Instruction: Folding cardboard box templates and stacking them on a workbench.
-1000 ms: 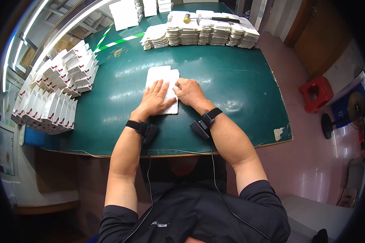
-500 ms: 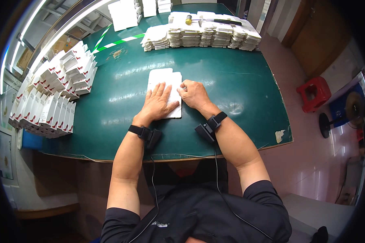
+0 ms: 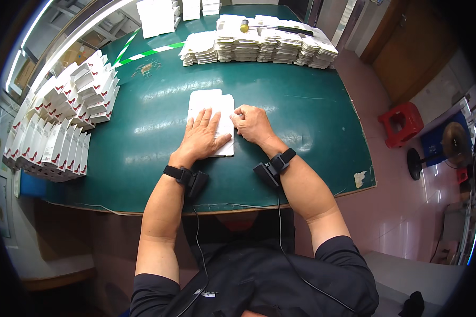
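A flat white folded carton [image 3: 226, 108], with a notched top edge, lies on the green table in front of me. My left hand [image 3: 202, 136] rests flat on it, palm down with the fingers spread. At the carton's right edge my right hand [image 3: 253, 124] is curled closed, thumb and index finger drawn together. What these fingers hold, if anything, is hidden. Each wrist carries a black strap with a small dark device and a cable.
Flat white cartons [image 3: 238, 45] stand in stacks along the table's [image 3: 301, 174] far side, with a yellow-ended hammer [image 3: 280, 28] on top. Formed white boxes with red marks [image 3: 63, 140] are piled at left. A red stool [image 3: 402, 125] and a fan [image 3: 455, 141] stand at right.
The whole view has shifted slightly, so the table and stacks appear a little farther left. Both hands keep nearly the same pose at the carton.
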A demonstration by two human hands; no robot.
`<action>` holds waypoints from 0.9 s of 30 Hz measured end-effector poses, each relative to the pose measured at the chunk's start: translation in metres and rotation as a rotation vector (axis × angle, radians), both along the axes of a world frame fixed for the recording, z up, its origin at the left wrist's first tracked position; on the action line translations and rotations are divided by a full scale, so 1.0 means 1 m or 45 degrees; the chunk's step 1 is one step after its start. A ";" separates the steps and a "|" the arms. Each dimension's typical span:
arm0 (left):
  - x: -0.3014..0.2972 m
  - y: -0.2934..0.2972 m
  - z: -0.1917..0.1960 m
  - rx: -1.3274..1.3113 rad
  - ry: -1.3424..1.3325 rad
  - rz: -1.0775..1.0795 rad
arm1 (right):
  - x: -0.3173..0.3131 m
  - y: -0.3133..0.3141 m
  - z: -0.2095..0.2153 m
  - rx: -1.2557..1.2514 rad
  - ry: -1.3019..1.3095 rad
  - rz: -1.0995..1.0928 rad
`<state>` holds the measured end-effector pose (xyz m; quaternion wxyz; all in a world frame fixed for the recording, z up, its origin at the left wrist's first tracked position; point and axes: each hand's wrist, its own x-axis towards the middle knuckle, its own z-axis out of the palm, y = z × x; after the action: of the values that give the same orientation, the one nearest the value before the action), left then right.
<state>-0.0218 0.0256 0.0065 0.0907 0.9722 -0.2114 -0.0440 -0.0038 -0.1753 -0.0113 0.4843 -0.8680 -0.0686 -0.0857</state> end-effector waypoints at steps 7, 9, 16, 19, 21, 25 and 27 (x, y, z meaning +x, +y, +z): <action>0.000 -0.001 0.001 0.005 0.013 -0.004 | 0.001 0.000 0.000 0.143 0.104 0.020; 0.000 -0.004 0.003 0.010 0.034 0.005 | 0.005 0.000 -0.008 0.176 0.042 -0.033; -0.001 0.000 0.000 0.007 0.012 0.010 | 0.001 0.004 -0.006 0.196 0.047 -0.068; 0.001 0.000 0.002 0.011 0.015 0.018 | 0.005 0.002 -0.007 0.243 0.092 -0.071; -0.001 -0.002 0.002 0.011 0.036 0.006 | 0.005 0.002 -0.008 0.228 0.100 -0.069; -0.001 0.000 0.003 0.013 0.033 0.009 | 0.004 0.001 -0.007 0.158 0.087 -0.050; -0.001 0.000 0.002 0.013 0.028 0.011 | 0.003 0.002 -0.003 0.126 0.074 -0.036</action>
<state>-0.0227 0.0253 0.0088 0.0882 0.9730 -0.2059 -0.0555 -0.0007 -0.1735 -0.0143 0.5272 -0.8460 -0.0380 -0.0705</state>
